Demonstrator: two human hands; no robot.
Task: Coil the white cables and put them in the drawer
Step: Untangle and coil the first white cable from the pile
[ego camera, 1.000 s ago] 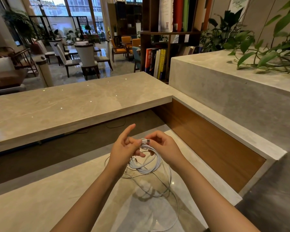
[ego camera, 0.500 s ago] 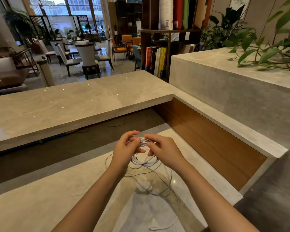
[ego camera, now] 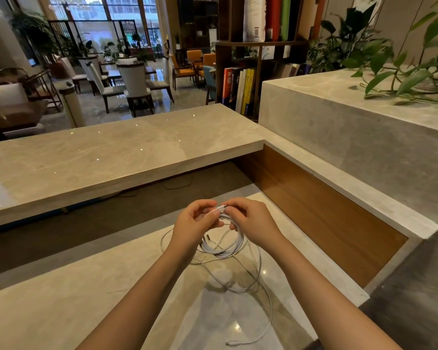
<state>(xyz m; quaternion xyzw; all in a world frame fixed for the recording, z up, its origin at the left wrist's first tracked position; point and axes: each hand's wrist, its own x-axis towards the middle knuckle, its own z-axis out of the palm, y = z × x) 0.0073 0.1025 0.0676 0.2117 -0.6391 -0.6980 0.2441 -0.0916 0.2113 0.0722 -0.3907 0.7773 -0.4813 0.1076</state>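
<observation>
A white cable hangs as a small coil of several loops between my hands, above the lower marble desk. My left hand grips the top of the coil with curled fingers. My right hand pinches the cable's plug end against the same spot. More loose white cable trails down over the desk, and its free plug lies near the front edge. No drawer is in view.
A raised marble counter runs across in front, with a dark gap below it holding thin dark wires. A wooden panel and a tall marble block with green plants close off the right side. Chairs and a bookshelf stand behind.
My left forefinger, pointing up a second ago, has curled down onto the coil. Both hands have closed together at the top of the loops, and the coil hangs slightly lower.
</observation>
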